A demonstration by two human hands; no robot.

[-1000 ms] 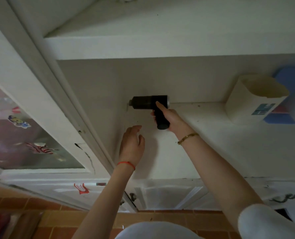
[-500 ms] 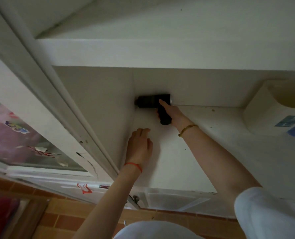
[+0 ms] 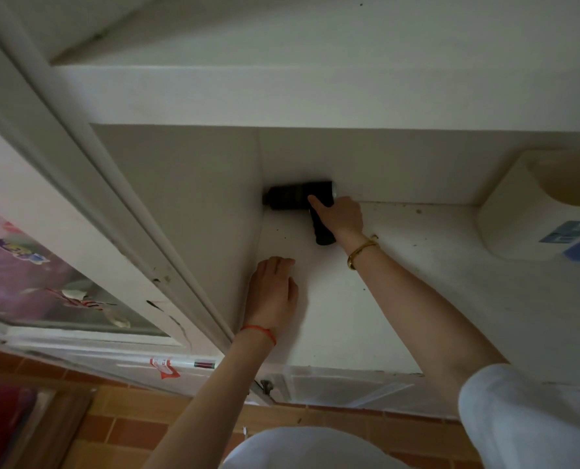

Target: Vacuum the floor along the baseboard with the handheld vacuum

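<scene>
Head view: right hand [image 3: 341, 214] grips handheld vacuum [image 3: 298, 196], barrel lying sideways, nozzle leftward; left hand [image 3: 273, 292] flat, empty

head-worn wide view, looking down, close over white shelf [image 3: 417, 299]; single view

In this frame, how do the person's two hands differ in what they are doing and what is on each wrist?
The right hand grips the black handheld vacuum at the back corner of the shelf; the left hand holds nothing and rests flat on the shelf, nearer the front. The right wrist wears a gold bangle, the left a red string. Both arms are bare and reach into the same compartment.
</scene>
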